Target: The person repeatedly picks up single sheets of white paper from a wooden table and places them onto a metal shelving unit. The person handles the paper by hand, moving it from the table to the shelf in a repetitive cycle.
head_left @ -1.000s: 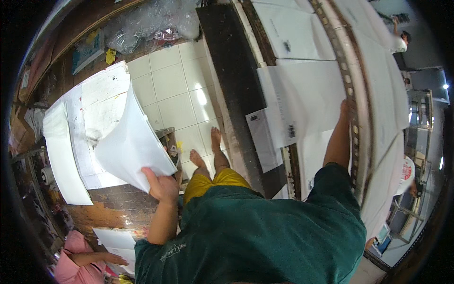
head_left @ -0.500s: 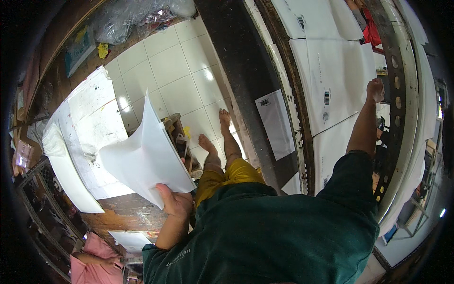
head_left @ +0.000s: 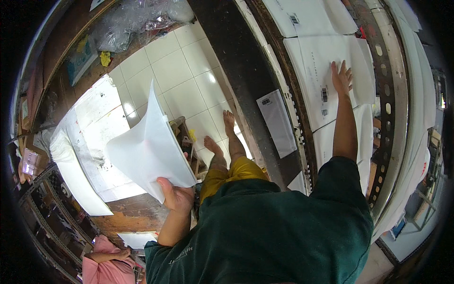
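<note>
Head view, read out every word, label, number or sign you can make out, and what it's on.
White sheet beneath the right hand: barcode and faint lettering, too small to read.
Upper white sheet: barcode, too small to read.
White slip on the dark board: barcode, too small to read.
Green shirt: pale lettering, too slanted and blurred to quote.

Dark green short-sleeved shirt (head_left: 265,227), small pale lettering (head_left: 181,255) at left; yellow shorts (head_left: 234,177); bare feet (head_left: 229,121).
</note>
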A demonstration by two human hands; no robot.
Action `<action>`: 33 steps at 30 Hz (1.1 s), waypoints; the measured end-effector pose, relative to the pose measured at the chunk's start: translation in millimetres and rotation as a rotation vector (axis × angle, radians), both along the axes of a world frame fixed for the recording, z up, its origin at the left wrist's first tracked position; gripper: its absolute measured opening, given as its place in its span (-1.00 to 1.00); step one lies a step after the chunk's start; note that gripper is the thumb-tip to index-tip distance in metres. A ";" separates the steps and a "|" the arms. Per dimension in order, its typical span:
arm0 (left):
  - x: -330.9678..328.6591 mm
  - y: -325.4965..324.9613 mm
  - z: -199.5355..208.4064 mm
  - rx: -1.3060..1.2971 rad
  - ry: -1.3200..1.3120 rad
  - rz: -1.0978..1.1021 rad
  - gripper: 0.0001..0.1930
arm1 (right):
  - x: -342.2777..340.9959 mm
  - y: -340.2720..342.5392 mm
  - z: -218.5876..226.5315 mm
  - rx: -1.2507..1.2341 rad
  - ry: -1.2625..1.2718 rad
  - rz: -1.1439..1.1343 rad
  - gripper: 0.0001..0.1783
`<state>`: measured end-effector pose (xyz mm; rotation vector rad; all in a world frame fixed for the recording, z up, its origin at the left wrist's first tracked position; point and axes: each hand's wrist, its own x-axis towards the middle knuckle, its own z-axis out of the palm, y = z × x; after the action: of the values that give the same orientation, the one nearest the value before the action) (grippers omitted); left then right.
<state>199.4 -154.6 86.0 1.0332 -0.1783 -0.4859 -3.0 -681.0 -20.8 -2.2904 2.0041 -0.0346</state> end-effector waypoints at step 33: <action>9.7 -55.1 79.6 -0.164 0.324 -0.198 -0.60 | 164.8 323.1 170.5 0.802 -1.462 0.911 -0.21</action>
<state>209.2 -209.7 165.6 0.7674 -0.0306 -0.7972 161.8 -357.9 149.7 -1.4907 0.1390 -0.5170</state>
